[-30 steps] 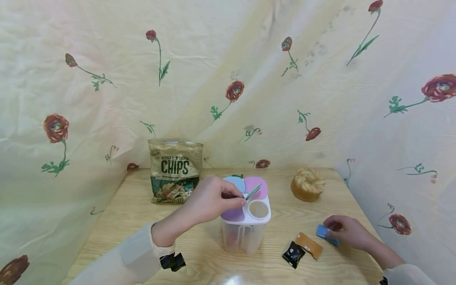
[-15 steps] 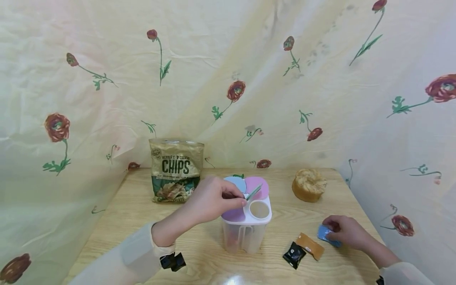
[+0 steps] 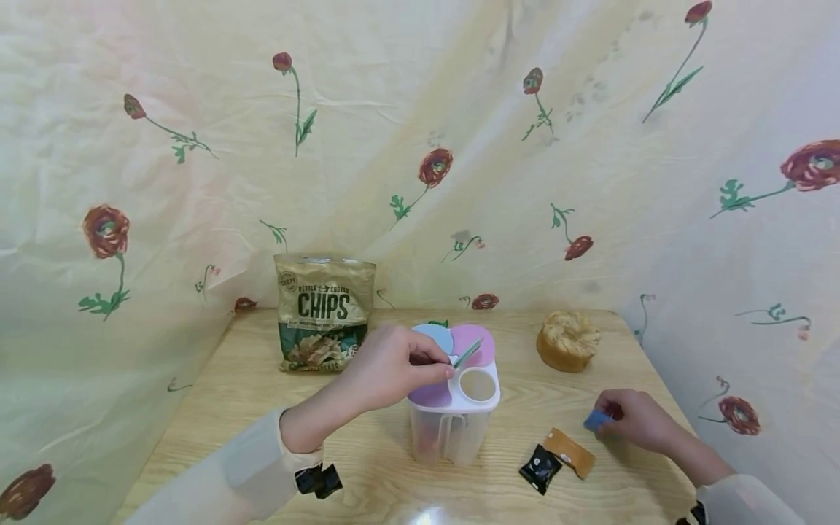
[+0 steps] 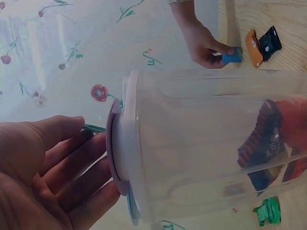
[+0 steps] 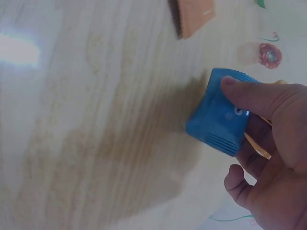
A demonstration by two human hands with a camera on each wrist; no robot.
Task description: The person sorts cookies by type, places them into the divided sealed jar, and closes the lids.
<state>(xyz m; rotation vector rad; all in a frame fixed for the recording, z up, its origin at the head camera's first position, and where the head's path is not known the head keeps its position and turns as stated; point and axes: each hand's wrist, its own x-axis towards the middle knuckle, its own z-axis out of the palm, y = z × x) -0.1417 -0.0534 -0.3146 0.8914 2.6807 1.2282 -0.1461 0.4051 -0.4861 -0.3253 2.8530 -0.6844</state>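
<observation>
A clear plastic storage container (image 3: 453,434) with a white top and coloured flip lids stands mid-table. My left hand (image 3: 383,364) pinches its raised green lid (image 3: 468,352) between thumb and forefinger, and the round opening (image 3: 477,385) beside it is uncovered. Through the clear wall in the left wrist view, a dark striped packet (image 4: 263,139) and red wrappers show inside. At the right, my right hand (image 3: 636,419) pinches a small blue snack packet (image 5: 221,112) with thumb and fingers, its shadow falling on the table. An orange packet (image 3: 569,452) and a black packet (image 3: 541,469) lie nearby, touching.
A chips bag (image 3: 324,313) stands upright at the back left. Toward the back right sits a round bread (image 3: 567,341). Behind the container is a small green object (image 4: 267,211). Flowered cloth (image 3: 420,109) hangs behind and at both sides of the wooden table (image 3: 230,394).
My right hand has taken up the blue packet, which lay flatter on the table before and now tips up in the fingers. The left hand stays on the green lid.
</observation>
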